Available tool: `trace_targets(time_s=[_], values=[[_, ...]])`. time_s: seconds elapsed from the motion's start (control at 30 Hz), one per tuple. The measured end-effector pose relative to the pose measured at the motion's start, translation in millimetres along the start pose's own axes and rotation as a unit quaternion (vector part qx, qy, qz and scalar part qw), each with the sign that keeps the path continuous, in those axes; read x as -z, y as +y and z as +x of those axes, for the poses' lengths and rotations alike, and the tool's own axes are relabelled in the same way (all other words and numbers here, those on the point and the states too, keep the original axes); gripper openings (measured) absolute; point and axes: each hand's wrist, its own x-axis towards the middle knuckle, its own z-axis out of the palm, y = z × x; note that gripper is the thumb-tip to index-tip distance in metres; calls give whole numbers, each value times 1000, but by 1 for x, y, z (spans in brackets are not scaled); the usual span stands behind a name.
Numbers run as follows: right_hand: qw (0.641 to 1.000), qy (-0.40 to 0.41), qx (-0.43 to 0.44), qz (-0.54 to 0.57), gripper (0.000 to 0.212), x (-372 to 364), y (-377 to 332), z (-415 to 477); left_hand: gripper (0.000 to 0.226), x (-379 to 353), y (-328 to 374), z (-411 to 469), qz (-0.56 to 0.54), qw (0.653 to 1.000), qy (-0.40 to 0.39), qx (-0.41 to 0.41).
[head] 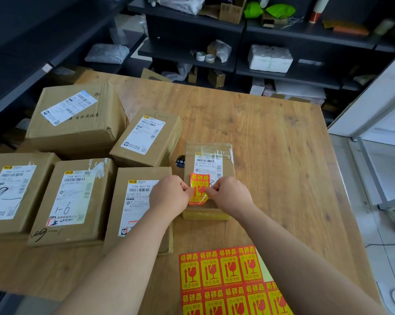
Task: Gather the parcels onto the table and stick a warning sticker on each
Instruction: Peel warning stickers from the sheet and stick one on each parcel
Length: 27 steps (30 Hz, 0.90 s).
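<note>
A: Six parcels sitting on the surface [271,137]. Five are clustering at the left; the sixth, a small parcel [209,178], is lying alone just right of them.

B: Hands?

A: Both are working over the small parcel. Left hand [169,194] and right hand [229,193] are each pinching a sticker [198,189] between thumb and fingers, one grip per side edge.

B: Is the sticker down?

A: Partly, looks like. Its top is lying against the parcel's label [206,164] area; its bottom edge is curling up, glossy. Can't tell how much is actually bonding.

B: Supply?

A: A sticker sheet [226,280] is lying at the near edge of the surface, between the forearms, red-and-yellow, glass-and-arrow marks. One corner cell at top right is showing bare backing.

B: Other parcels?

A: The big box [76,119] is sitting at far left. The mid box [146,137] is touching its right side. The front row is running left box [14,194], "1-6" box [71,203], then the box [135,201] under the left forearm, all pressing together. That last box is showing a red-edged patch near its lower label; can't tell what it is. No red sticker showing on the other four.

B: Behind?

A: Dark shelves [237,30] are carrying bags, tape rolls, cartons.
</note>
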Motion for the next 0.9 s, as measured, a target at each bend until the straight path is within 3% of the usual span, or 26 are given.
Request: trace_targets(time_s=[0.43, 0.9], values=[[997, -21, -21, 65, 34, 4, 6, 0, 26, 1, -3, 0, -7, 1000, -17, -18], [998, -27, 1, 62, 33, 2, 8, -1, 30, 3, -6, -2, 1, 999, -30, -32]])
